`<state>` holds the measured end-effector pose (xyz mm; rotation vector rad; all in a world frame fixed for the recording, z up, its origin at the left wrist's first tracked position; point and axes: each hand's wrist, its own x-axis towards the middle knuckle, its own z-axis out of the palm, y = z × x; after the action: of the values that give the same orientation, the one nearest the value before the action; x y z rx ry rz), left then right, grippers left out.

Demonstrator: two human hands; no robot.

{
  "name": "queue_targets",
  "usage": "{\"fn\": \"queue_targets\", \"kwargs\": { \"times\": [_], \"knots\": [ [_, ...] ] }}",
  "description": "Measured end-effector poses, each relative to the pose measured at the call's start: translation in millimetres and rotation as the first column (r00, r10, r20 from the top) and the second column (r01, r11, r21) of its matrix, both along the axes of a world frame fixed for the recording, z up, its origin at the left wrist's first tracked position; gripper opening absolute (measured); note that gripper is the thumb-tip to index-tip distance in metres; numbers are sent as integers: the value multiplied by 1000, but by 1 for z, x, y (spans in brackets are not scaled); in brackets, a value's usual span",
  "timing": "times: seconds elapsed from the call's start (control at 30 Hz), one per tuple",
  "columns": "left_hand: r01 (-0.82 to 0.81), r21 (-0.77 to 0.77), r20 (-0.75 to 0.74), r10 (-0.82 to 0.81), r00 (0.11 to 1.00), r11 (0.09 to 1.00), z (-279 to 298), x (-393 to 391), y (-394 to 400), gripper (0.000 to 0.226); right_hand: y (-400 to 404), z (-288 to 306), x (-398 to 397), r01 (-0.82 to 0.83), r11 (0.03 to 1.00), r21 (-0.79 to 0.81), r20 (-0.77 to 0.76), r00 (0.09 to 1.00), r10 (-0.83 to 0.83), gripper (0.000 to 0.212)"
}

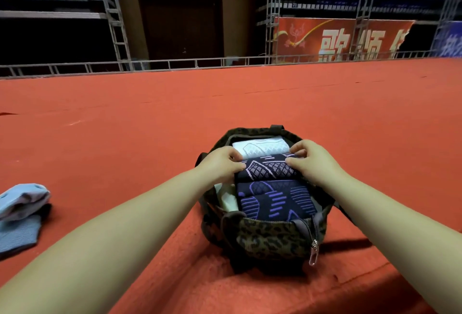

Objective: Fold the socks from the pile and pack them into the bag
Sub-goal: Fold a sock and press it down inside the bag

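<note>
Risk, as I read it: left hand [222, 163] and right hand [312, 161] pinch the middle dark sock [267, 167] (fingers curled); wedged tight, it could rumple or tip the bag [275, 238].

Bag [275, 236], leopard-print, open: one, centre near. Folded socks inside: three bundles in a row, one white [260, 147] far, one navy with white pattern [265, 170] middle, one navy with purple pattern [275, 200] near. Loose blue socks [21, 211], left: two. Hands: two, left [221, 163], right [312, 161].
</note>
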<state>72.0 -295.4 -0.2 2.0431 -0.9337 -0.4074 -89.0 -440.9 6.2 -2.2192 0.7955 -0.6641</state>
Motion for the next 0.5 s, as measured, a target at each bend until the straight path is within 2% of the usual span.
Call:
{"fn": "queue_targets", "kwargs": {
  "times": [0.07, 0.13, 0.23, 0.33, 0.43, 0.5],
  "knots": [
    [-79, -139, 36, 85, 996, 987, -6, 4, -6, 15, -4, -7, 6, 41, 998, -48, 59, 998, -38, 17],
    [-140, -231, 32, 152, 988, 963, -11, 2, -9, 19, -7, -13, 10, 55, 997, -50, 50, 997, -53, 14],
    [-173, -287, -116, 145, 983, 942, -20, 1, -11, 20, -10, -16, 12, 43, 994, -99, -53, 997, -49, 14],
    [-106, -193, -281, 48, 958, 976, -19, 1, -5, 19, -11, -10, 5, 19, 988, -155, -143, 989, -42, 16],
    [-23, -102, -285, -7, 958, 994, -8, 3, 15, 15, -4, 2, 1, 27, 959, -284, -200, 976, -87, 16],
    [44, -52, -289, -57, 956, 998, -1, 4, 35, 13, 12, 15, 6, 40, 925, -377, -183, 976, -117, 21]
  ]
}}
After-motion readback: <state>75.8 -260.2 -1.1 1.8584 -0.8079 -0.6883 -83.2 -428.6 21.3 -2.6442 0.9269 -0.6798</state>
